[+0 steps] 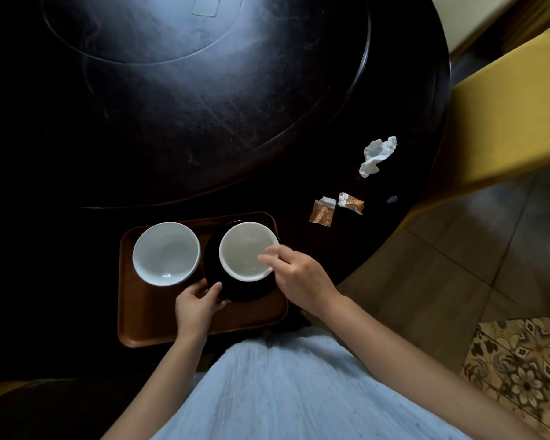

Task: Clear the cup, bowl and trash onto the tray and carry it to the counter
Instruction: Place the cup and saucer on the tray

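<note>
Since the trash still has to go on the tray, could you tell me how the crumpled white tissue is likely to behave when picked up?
The crumpled tissue looks thin and creased, so probably very light and floppy. It should squash under fingers rather than slip. Its loose shape suggests it won't roll.

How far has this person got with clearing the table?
Done: the white bowl and the cup on its dark saucer sit on the tray. In hand: the left hand touches the saucer, the right hand the cup's rim. Left: the crumpled napkin and two wrappers on the table, then carrying.
</note>
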The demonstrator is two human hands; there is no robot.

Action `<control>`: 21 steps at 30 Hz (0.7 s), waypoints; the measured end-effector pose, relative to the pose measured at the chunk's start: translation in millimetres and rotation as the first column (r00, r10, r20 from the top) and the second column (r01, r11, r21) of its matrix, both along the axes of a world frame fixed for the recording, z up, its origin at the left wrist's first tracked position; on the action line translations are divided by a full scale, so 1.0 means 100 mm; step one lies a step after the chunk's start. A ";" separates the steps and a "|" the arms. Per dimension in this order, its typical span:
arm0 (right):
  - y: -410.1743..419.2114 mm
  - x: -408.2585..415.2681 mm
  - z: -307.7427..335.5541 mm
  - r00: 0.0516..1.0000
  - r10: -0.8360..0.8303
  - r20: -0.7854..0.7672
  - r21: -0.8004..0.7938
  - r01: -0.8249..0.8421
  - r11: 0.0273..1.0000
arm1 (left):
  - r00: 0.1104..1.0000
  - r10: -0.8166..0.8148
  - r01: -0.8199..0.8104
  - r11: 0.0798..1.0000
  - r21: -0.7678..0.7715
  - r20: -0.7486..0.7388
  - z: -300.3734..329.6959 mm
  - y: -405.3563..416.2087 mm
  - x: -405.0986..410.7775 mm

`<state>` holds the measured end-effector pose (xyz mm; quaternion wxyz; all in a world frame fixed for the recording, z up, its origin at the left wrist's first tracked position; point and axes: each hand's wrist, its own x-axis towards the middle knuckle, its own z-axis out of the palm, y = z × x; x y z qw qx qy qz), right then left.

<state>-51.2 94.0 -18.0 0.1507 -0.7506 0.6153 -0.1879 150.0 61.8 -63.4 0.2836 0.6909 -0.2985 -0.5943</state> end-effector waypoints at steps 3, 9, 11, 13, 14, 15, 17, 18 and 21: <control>0.15 0.09 0.01 0.938 -0.303 0.169 0.055 0.298 0.953 | 0.999 0.010 -0.008 0.999 0.043 -0.042 0.03 0.02 0.04; 0.09 0.35 0.03 0.717 -0.680 0.153 0.363 0.599 0.713 | 0.986 -0.078 0.099 0.985 0.142 -0.145 0.05 0.07 0.00; 0.05 0.36 0.03 0.714 -0.678 0.173 0.426 0.566 0.705 | 0.989 -0.038 0.055 0.991 0.125 -0.141 0.06 0.06 -0.01; 0.01 0.35 0.02 0.709 -0.673 0.209 0.441 0.546 0.712 | 0.989 0.060 -0.046 0.993 0.107 -0.133 0.06 0.02 0.00; -0.03 0.35 0.02 0.711 -0.668 0.219 0.444 0.537 0.718 | 0.986 0.107 -0.095 0.991 0.098 -0.129 0.06 -0.01 0.01; -0.07 0.34 0.02 0.718 -0.659 0.225 0.444 0.526 0.725 | 0.982 0.142 -0.131 0.987 0.091 -0.128 0.06 -0.03 0.01; -0.15 0.32 0.01 0.742 -0.630 0.230 0.434 0.501 0.749 | 0.975 0.171 -0.156 0.982 0.107 -0.141 0.07 -0.02 0.01; -0.18 0.31 0.00 0.753 -0.616 0.234 0.427 0.489 0.760 | 0.976 0.152 -0.131 0.983 0.131 -0.159 0.07 0.00 0.00; -0.26 0.25 0.01 0.771 -0.582 0.259 0.417 0.454 0.787 | 0.975 0.003 0.031 0.988 0.153 -0.222 0.10 0.09 -0.04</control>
